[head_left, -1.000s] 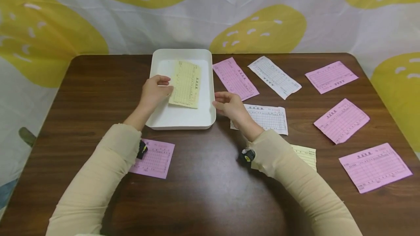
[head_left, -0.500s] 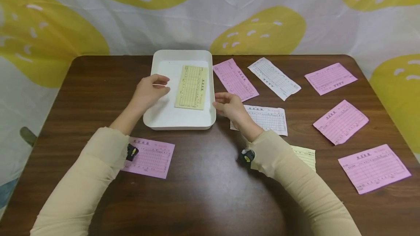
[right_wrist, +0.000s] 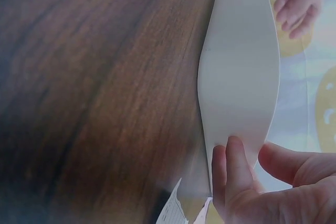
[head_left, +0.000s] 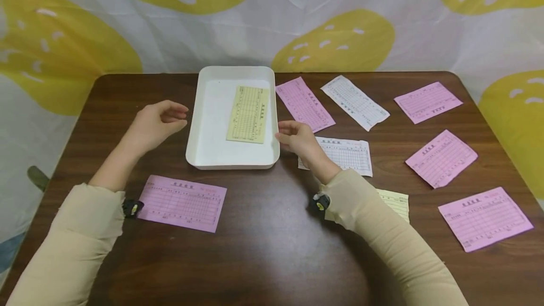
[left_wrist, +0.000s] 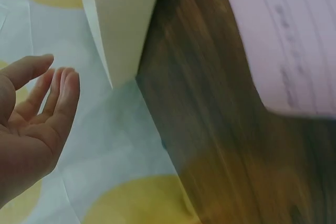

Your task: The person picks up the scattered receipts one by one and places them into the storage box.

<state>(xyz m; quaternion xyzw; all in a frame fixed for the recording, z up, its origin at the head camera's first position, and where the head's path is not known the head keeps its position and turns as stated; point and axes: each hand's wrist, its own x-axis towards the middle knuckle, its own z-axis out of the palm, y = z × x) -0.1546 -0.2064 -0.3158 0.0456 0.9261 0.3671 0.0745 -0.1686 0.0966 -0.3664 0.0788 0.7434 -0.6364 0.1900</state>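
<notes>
My left hand hovers left of the white tray, apart from it, with fingers loosely curved and nothing held. In the left wrist view the hand shows a gap between thumb and fingers. My right hand holds the tray's right side. From the right wrist view, its fingers lie against the outer wall and the thumb is at the rim. A yellow receipt slip lies flat in the right part of the tray. Below my left hand lies a pink receipt slip.
Right of the tray are a pink slip and a white slip. Another white slip and a yellow slip are partly covered by my right arm. Several pink slips lie farther right. A patterned cloth hangs behind the table.
My left hand has let go of the yellow receipt slip, which now lies flat in the tray, and has moved left out past the tray's edge. My right hand stays at the tray.
</notes>
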